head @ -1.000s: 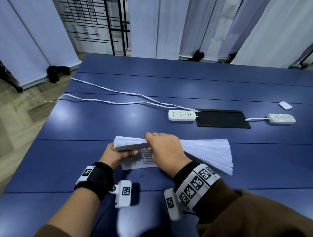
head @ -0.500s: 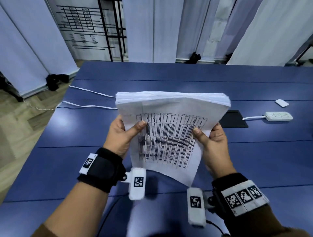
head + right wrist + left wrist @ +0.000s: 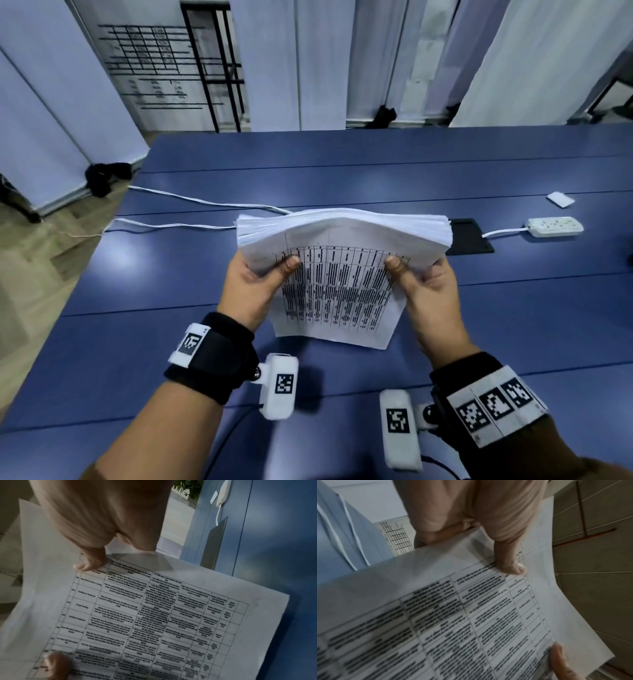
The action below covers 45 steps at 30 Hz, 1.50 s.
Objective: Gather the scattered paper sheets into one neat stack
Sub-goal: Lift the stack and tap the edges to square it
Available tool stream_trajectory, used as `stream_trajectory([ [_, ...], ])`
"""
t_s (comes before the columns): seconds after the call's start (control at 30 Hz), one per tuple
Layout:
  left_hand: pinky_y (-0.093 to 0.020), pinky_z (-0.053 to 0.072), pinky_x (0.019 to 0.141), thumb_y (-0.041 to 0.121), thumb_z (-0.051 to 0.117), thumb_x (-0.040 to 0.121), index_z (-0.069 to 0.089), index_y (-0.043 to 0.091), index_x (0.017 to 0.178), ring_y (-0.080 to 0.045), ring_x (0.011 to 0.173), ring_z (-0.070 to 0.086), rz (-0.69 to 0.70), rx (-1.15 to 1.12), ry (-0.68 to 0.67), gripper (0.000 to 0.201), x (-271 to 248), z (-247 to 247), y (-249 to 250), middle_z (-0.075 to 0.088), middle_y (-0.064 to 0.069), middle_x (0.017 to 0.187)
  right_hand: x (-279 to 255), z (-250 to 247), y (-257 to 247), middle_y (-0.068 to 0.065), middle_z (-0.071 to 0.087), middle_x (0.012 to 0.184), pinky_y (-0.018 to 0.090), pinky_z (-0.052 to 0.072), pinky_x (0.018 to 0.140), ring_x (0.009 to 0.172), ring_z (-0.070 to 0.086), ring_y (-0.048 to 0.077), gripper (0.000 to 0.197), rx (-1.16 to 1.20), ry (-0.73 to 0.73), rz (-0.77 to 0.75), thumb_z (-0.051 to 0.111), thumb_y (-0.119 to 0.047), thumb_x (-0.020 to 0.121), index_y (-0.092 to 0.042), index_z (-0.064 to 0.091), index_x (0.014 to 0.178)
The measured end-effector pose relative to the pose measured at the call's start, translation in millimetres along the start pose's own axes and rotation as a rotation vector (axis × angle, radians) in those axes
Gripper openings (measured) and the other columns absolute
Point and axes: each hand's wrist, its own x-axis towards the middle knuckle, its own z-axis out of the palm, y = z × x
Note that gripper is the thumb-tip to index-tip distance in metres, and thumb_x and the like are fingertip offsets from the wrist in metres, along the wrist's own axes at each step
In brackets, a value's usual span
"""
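Observation:
A thick stack of white paper sheets (image 3: pixel 342 228) is held up above the blue table (image 3: pixel 342 161), its upper edges roughly flush. The front sheet (image 3: pixel 337 298) carries a printed table and faces me. My left hand (image 3: pixel 253 284) grips the stack's left side, thumb on the front sheet. My right hand (image 3: pixel 428 294) grips the right side the same way. The left wrist view shows the printed sheet (image 3: pixel 471 608) under the left thumb (image 3: pixel 510 562). In the right wrist view the sheet (image 3: pixel 154 615) lies under the right thumb (image 3: pixel 92 563). Whether the lower edge touches the table, I cannot tell.
Behind the stack lies a black panel (image 3: pixel 471 238). To its right are a white power strip (image 3: pixel 555 226) and a small white card (image 3: pixel 560 199). White cables (image 3: pixel 191 202) run across the table's left side. Screens and curtains stand past the far edge.
A second ago the stack lay fanned flat on the table under both hands. It has been lifted and turned upright to face me, and now sits slightly lower than half a second ago.

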Motion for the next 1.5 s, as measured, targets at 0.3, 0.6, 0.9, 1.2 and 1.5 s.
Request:
stream_trajectory([
  [0.3,-0.026,0.055,0.081,0.001,0.082,0.06,0.064,-0.002,0.111,-0.023,0.099,0.07,-0.054,0.043,-0.083,0.054,2,2,-4,0.073,-0.013,0.105,-15,-5,-24,0.005,0.023,0.156,0.049,0.025,0.118,0.145,0.023,0.02,0.089,-0.854,-0.003,-0.53,0.077,-0.019,0.082,-0.022,0.023,0.152],
  [0.6,-0.024,0.055,0.08,0.033,0.093,0.042,0.078,0.03,0.086,-0.012,0.089,0.071,-0.04,-0.025,-0.131,0.047,3,6,0,0.076,0.003,0.092,-25,3,-52,-0.005,0.012,0.163,0.071,0.003,0.111,0.151,0.005,0.02,0.086,-1.682,-0.141,-0.517,0.056,-0.054,0.086,-0.019,0.017,0.154],
  [0.9,-0.02,0.054,0.073,0.0,0.077,0.063,0.07,-0.004,0.095,-0.012,0.081,0.072,-0.068,-0.026,-0.068,0.033,-2,6,1,0.076,-0.002,0.085,-23,12,-62,-0.002,0.015,0.162,0.07,0.009,0.111,0.15,0.008,0.017,0.085,-1.64,-0.15,-0.513,0.064,-0.039,0.085,-0.017,0.02,0.153],
  [1.2,-0.024,0.055,0.076,0.006,0.079,0.061,0.07,0.002,0.096,-0.018,0.087,0.072,-0.083,-0.07,-0.069,0.036,-6,6,2,0.076,-0.006,0.09,-19,21,-78,-0.006,0.01,0.162,0.067,0.004,0.114,0.15,0.004,0.014,0.088,-1.582,-0.105,-0.478,0.061,-0.051,0.085,-0.021,0.015,0.154],
  [1.5,-0.023,0.055,0.074,0.002,0.081,0.062,0.076,0.011,0.083,-0.016,0.082,0.072,-0.068,-0.109,-0.076,0.024,-6,7,1,0.076,-0.005,0.087,-15,38,-82,-0.006,0.0,0.163,0.065,-0.005,0.114,0.151,-0.002,0.015,0.104,-1.695,-0.207,-0.436,0.065,-0.056,0.078,-0.018,0.007,0.155],
])
